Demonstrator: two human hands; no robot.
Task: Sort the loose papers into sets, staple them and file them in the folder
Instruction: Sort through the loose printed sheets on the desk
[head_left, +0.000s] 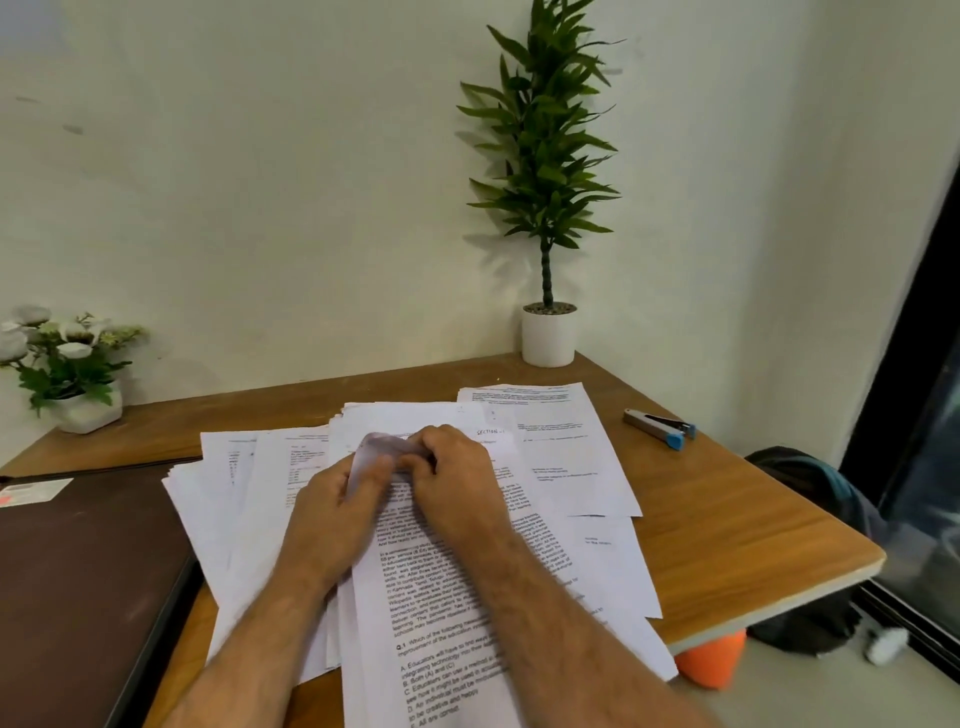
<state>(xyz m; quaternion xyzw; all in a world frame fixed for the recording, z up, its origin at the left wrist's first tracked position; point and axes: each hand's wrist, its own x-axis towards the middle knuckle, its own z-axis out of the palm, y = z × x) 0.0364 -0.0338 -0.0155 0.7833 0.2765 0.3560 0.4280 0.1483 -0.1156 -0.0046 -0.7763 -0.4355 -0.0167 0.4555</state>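
Observation:
Loose printed papers (571, 452) lie spread in overlapping piles across the middle of the wooden table (727, 519). My left hand (332, 514) and my right hand (457, 483) meet over the central stack, both pinching the curled top edge of a printed sheet (441, 597) and lifting it slightly. A silver stapler with a blue tip (661, 427) lies on the table to the right of the papers, apart from both hands. The dark brown folder (78, 587) lies closed at the left, partly under the papers' left edge.
A tall green plant in a white pot (548, 335) stands at the back of the table. A white flower pot (78, 400) sits at the back left. An orange object (711, 657) and a dark bag (810, 483) are on the floor to the right.

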